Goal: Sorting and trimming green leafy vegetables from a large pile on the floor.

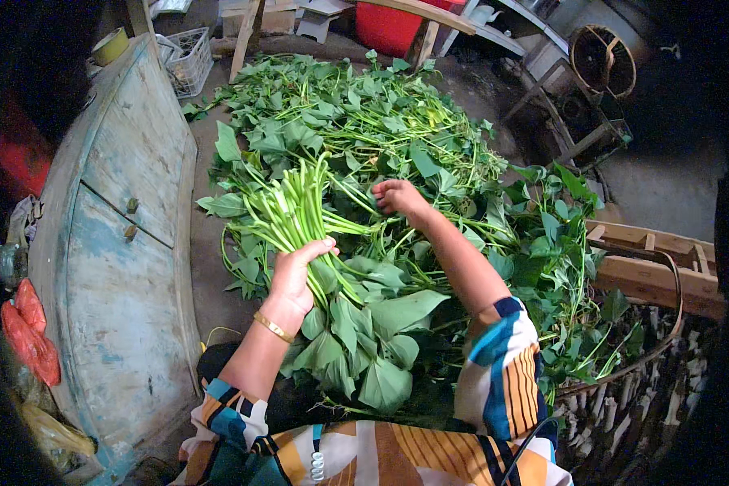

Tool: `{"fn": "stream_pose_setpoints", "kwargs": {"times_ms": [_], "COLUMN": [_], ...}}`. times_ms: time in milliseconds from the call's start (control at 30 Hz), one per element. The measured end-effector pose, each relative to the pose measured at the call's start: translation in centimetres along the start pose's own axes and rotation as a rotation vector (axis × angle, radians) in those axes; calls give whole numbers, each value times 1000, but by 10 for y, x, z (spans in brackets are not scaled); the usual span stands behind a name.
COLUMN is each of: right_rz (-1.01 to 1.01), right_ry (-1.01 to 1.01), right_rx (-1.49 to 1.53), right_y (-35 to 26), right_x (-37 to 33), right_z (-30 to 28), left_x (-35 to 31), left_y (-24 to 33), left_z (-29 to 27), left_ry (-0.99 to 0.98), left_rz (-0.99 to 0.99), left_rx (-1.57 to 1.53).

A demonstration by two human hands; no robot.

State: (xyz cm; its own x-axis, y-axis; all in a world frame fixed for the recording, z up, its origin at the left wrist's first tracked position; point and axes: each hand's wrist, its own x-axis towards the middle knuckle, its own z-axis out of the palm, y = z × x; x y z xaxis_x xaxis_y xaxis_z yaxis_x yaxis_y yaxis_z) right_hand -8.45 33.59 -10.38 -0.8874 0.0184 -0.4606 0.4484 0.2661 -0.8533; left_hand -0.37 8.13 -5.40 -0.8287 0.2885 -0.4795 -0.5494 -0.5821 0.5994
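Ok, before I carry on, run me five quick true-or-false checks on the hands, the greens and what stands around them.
1. The left hand grips a bundle by its stems. True.
2. The right hand holds a knife. False: no knife shows in the right hand.
3. The bracelet is on the right arm. False: the bracelet is on the left arm.
4. The cabinet stands to the left of the pile. True.
5. The tub beyond the pile is blue. False: the tub is red.
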Motion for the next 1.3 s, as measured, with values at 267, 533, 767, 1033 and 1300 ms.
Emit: {"fn": "stream_pose_setpoints", "kwargs": {"times_ms": [267, 533, 767, 1033, 1300], "right_rz": [-364, -276, -326, 19, -4], "right_ry": [513, -6, -245, 640, 961], "right_rx": [-670, -1176, -1181, -542, -520], "right_y": [45, 26, 25, 33, 40], "right_x": [49, 38, 48, 62, 58], "right_z": [-29, -2, -8, -3, -10], "left_x": [3, -1, 3, -19, -13], "left_y": [-6, -3, 5, 10, 13], "left_z": [0, 3, 0, 14, 5], "left_ry": [-43, -44, -110, -181, -115], "left_rz": [47, 137, -84, 76, 146], "left_rx": [99, 154, 3, 160, 194]}}
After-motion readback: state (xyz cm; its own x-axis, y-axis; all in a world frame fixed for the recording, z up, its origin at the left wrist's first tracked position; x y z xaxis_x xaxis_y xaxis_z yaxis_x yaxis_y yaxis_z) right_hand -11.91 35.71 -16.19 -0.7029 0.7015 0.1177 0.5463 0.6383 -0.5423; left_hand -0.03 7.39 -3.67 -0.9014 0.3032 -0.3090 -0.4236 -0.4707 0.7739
